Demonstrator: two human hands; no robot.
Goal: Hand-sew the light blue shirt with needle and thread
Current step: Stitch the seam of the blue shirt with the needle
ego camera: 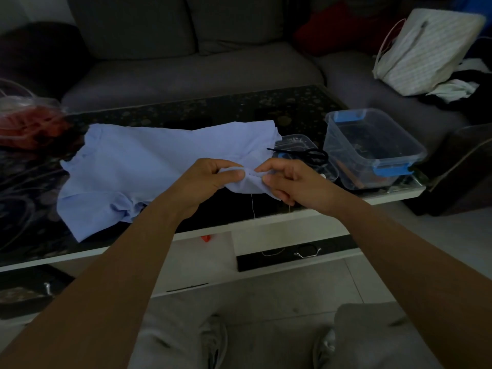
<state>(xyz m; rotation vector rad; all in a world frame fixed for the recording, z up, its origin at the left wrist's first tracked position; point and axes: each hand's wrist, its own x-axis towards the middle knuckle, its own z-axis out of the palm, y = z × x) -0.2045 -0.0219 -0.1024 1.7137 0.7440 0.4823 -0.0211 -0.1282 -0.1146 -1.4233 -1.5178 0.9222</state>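
White thread [252,205] hangs under the fingers [235,178]. The left hand [213,179] pinches a fold of the light blue shirt [138,161], likely to keep it tight. The right hand [291,181] pinches the needle [254,174] just beside it. The rest of the shirt lies past the left fingers, and the scissors [311,155] past the right ones, easy to reach.

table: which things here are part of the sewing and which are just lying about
In use: shirt, gripped by the left hand; needle, pinched by the right hand; thread hanging below.
Lying about: scissors, untouched; clear box; striped bag; red bag.
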